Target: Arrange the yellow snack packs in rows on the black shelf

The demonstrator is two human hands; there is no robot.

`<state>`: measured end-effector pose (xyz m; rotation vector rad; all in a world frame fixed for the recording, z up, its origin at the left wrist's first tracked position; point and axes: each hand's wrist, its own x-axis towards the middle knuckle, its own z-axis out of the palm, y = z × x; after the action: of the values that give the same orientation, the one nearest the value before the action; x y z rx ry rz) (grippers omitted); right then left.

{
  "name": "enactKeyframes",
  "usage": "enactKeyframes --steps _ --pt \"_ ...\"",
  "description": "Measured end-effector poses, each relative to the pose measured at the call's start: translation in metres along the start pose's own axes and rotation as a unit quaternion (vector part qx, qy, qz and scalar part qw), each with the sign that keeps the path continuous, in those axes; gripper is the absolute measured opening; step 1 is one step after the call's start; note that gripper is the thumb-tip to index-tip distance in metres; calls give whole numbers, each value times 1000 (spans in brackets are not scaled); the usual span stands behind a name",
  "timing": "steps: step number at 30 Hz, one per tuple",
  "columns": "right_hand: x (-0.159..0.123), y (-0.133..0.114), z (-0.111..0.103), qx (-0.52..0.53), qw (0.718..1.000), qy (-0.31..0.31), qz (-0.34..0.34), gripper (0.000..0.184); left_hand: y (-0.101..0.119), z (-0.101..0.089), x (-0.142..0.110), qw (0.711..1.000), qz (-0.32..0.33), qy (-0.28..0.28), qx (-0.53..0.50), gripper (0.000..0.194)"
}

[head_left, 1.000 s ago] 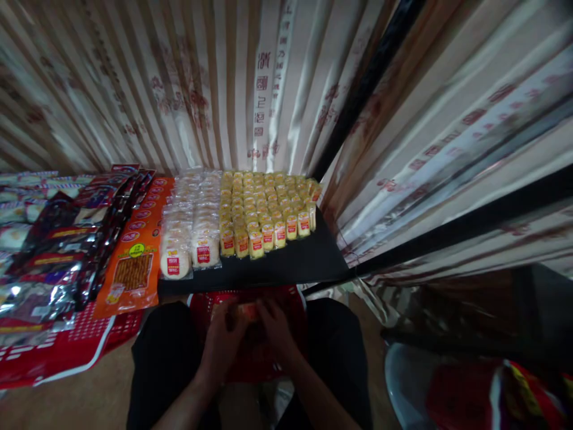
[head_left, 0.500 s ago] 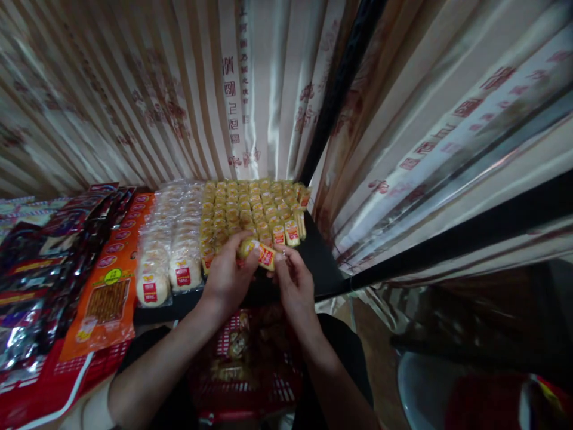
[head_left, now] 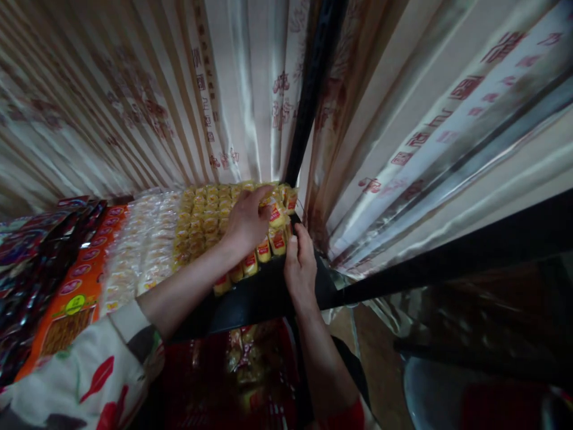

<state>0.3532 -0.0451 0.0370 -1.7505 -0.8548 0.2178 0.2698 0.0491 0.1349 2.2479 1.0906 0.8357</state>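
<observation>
Reaching over the rows of small wrapped yellow cakes (head_left: pixel 197 221), my left hand (head_left: pixel 248 221) has its fingers closed on one wrapped cake (head_left: pixel 276 214) with a red label. That cake is at the right end of the rows, on top of or against others; the exact contact is hidden. Beside the right edge of the rows is my right hand (head_left: pixel 301 263), fingers stretched upward and nothing seen in it. Its fingertips are close to the end cakes. More labelled cakes (head_left: pixel 264 249) stand along the front of the black shelf (head_left: pixel 250 307).
White round packs (head_left: pixel 156 224) lie left of the cakes, then an orange snack bag (head_left: pixel 76 286) and dark shiny packets (head_left: pixel 31 298). A red basket (head_left: pixel 201 382) with wrapped pieces sits below the shelf. Curtains (head_left: pixel 250 89) and a black post (head_left: pixel 308 101) bound the corner.
My left hand has carried the wrapped cake from in front of the rows to their far right end. My right hand has let go of it and moved to the right side. The view has shifted.
</observation>
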Motion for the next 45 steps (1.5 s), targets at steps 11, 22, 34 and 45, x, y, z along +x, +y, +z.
enactKeyframes --steps 11,22,34,45 --pt "11 22 10 -55 996 -38 -66 48 13 54 50 996 48 -10 70 47" --pt "16 34 5 -27 995 -15 -92 40 -10 98 77 980 88 -97 151 30" --pt "12 33 9 -35 995 -5 -96 36 -11 106 76 944 125 -120 282 27" --pt "15 31 11 -34 995 9 -94 30 -6 105 92 908 168 -172 343 31"
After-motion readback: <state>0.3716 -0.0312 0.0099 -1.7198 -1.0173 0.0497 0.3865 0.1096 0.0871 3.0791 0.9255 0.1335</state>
